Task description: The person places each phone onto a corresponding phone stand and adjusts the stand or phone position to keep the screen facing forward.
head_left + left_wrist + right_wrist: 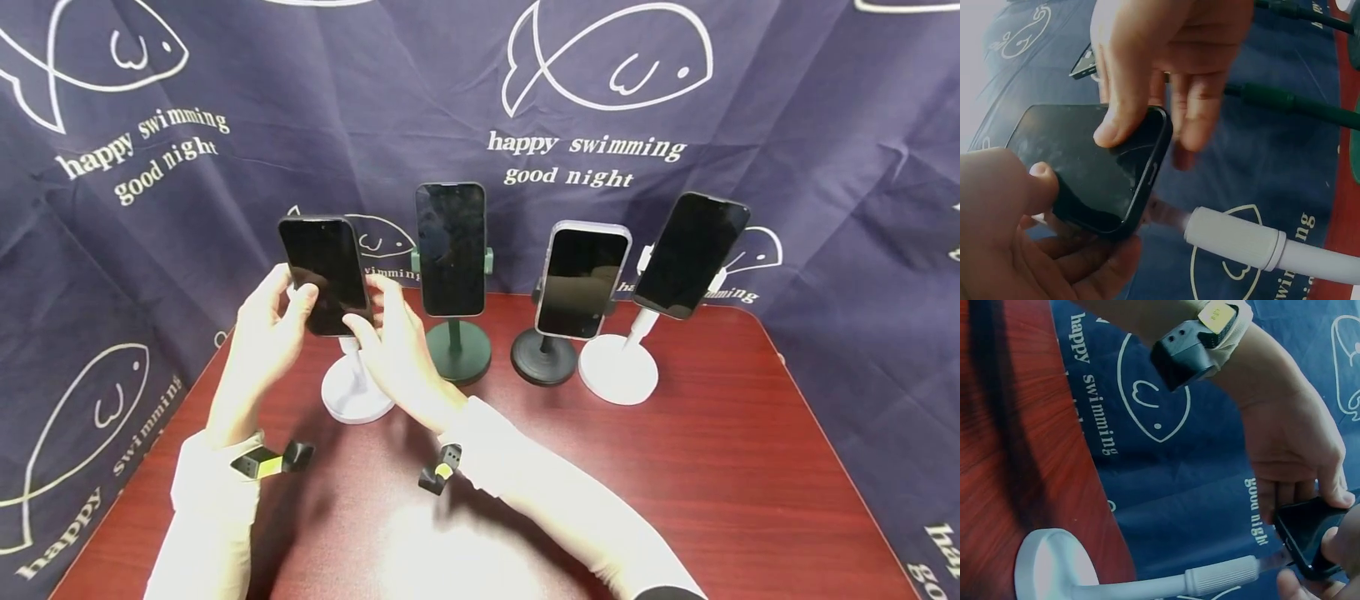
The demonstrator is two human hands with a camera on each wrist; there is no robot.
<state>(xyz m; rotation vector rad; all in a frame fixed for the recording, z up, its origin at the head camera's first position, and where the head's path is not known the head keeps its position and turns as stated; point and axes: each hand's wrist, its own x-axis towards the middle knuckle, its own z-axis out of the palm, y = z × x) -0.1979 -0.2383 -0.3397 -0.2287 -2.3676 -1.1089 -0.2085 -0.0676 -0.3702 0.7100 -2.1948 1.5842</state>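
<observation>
A black smartphone (pixel 326 271) stands tilted at the head of a white phone stand (pixel 356 392), at the left of the row. My left hand (pixel 262 342) grips its left edge, thumb on the screen and fingers behind. On the opposite edge, my right hand (pixel 397 350) holds it, the thumb (pixel 1110 128) pressing a lower corner of the screen. The stand's ribbed white collar (pixel 1235 237) shows just below the phone in the left wrist view. Whether a clamp grips the phone from behind is hidden.
To the right stand a green stand (pixel 461 354) with a dark phone (pixel 452 250), a black stand (pixel 543 358) with a pale-edged phone (pixel 583 283), and a second white stand (pixel 618 371) with a tilted black phone (pixel 690 254). A blue fish-print cloth (pixel 420 92) hangs behind the red-brown table (pixel 720 467).
</observation>
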